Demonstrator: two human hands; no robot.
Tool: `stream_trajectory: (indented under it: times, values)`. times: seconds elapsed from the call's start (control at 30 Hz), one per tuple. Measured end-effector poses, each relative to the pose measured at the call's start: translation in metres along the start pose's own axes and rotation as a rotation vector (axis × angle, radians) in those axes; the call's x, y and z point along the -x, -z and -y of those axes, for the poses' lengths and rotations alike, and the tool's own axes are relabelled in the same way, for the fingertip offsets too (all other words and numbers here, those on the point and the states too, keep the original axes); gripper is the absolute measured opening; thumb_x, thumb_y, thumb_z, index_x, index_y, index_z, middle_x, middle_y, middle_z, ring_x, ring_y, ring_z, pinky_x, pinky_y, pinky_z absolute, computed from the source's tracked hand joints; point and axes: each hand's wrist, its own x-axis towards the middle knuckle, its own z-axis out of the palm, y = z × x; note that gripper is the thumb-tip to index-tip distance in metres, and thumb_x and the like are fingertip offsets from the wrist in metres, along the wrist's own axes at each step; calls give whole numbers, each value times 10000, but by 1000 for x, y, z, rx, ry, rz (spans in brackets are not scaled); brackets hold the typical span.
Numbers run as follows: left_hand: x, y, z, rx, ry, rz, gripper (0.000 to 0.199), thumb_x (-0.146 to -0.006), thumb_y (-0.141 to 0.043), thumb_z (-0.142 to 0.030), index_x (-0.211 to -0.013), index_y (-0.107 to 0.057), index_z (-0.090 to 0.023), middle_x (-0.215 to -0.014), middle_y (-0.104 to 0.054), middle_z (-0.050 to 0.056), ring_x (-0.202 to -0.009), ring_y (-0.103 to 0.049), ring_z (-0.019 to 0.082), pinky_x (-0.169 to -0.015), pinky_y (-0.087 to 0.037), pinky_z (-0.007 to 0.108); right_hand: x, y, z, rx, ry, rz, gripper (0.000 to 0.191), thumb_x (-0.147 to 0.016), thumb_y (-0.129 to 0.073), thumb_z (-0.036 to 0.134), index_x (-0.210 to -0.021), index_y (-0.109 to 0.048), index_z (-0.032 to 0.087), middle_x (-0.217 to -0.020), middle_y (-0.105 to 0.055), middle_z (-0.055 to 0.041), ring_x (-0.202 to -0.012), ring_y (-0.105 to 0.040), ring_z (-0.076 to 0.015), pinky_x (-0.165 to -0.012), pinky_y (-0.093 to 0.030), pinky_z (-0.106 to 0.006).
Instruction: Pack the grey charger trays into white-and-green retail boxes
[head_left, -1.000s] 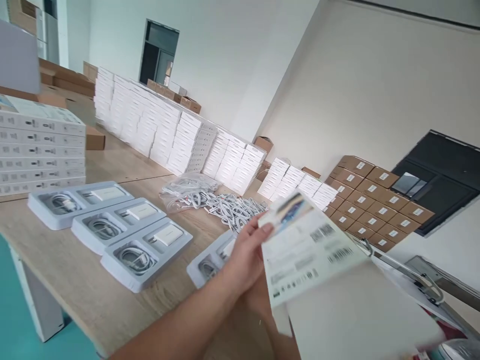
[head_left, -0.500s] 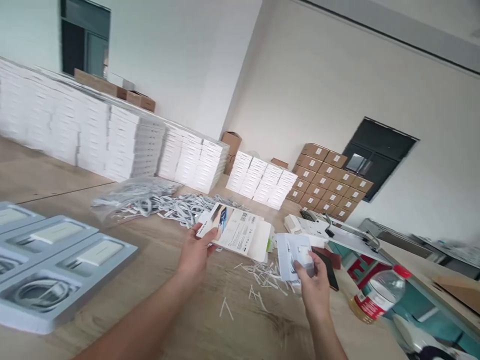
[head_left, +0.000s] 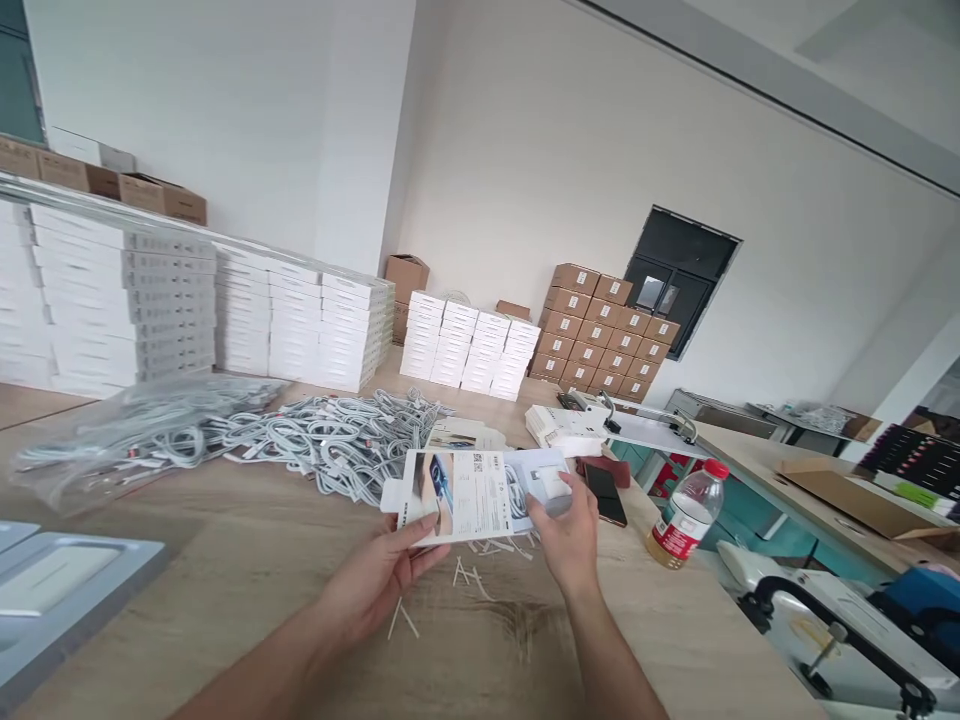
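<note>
My left hand (head_left: 382, 575) is clamped on the printed carton (head_left: 471, 505), thumb on the upper face, fingers underneath. My right hand (head_left: 568, 530) grips the plastic tray (head_left: 534, 470), thumb at its near edge. The carton lies between my hands; the tray meets its right-hand end and appears partly inserted.

For a clean fit:
1. Hold the carton steady with the left hand, pressing lightly so that the mouth does not flatten.
2. Keep the tray level and square to the mouth; a tilt could snag an edge.
3. Keep the cable coil (head_left: 515, 492), left of my right thumb, and the white power adapter (head_left: 552, 482), beside my right fingers, seated in their recesses.
4. Keep clear of the end flap (head_left: 391, 497), just above my left hand, and the paper-like strips (head_left: 462, 572) between my forearms.
</note>
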Motion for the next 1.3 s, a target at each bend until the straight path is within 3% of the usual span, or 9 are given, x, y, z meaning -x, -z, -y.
stream_trajectory:
  times: [0.13,0.27,0.4,0.5,0.57,0.7,0.93,1.13,1.3]
  values:
    - [1,-1,7,41,-11,41,569,-787,-752,-94,-1313,-566,-202,-1246,-697,124,-1145,-660,266,-913,-596,358,20,-8,15,-313,-30,283,551,-833,-610,516,-1299,-556,225,-1292,-617,-120,-1227,-530,-290,-1048,-401,-465]
    - [2,-5,9,120,-99,42,616,-819,-720,-102,-1381,-514,-250,-1301,-670,96,-1252,-586,263,-994,-549,387,41,-17,34,-484,-151,290,738,-806,-683,501,-1456,-390,307,-1515,-432,-64,-1347,-440,-267,-1120,-356,-433]
    - [7,-4,4,103,-40,273,600,-801,-752,-198,-1362,-542,-236,-1290,-676,96,-1260,-574,291,-1033,-505,418,39,-18,42,-887,-437,384,1005,-763,-738,471,-1536,-106,357,-1475,-487,-59,-1231,-571,-257,-963,-523,-439]
    - [8,1,-8,76,84,439,573,-789,-720,-469,-1266,-612,-170,-1225,-701,143,-1185,-615,356,-920,-547,440,27,-8,40,-1050,-540,374,974,-714,-790,382,-1506,-225,342,-1405,-567,-45,-1174,-617,-248,-923,-552,-421]
    - [8,3,-18,-5,71,399,577,-823,-624,-581,-1224,-613,-167,-1185,-710,149,-1108,-654,348,-834,-562,420,22,1,39,-1065,-546,463,913,-696,-808,334,-1469,-323,315,-1351,-615,-44,-1142,-639,-247,-918,-553,-406]
    - [7,3,-28,-420,-113,205,556,-806,-699,-507,-1253,-501,-242,-1000,-731,72,-851,-706,254,-649,-549,323,26,5,41,-962,-479,708,891,-690,-831,335,-1437,-347,288,-1101,-740,-48,-969,-709,-259,-820,-572,-403]
    - [9,-1,-21,-578,-284,127,549,-769,-736,-486,-1200,-496,-245,-834,-683,13,-702,-666,201,-531,-510,258,37,-9,48,-879,-417,599,567,-692,-814,448,-1141,-540,236,-883,-760,-36,-807,-712,-251,-717,-562,-384]
    - [8,0,-12,-517,-310,109,574,-765,-753,-448,-1268,-562,-248,-1079,-691,69,-929,-668,239,-725,-548,300,42,-12,52,-832,-412,508,452,-721,-763,506,-1049,-634,223,-899,-738,-41,-769,-671,-225,-645,-526,-336]
    - [11,2,-8,-599,-295,113,350,-852,-650,-475,-1089,-657,-217,-814,-664,6,-698,-594,155,-585,-467,224,53,-18,48,-771,-383,486,355,-789,-685,551,-716,-596,216,-657,-653,18,-594,-541,-147,-581,-445,-280]
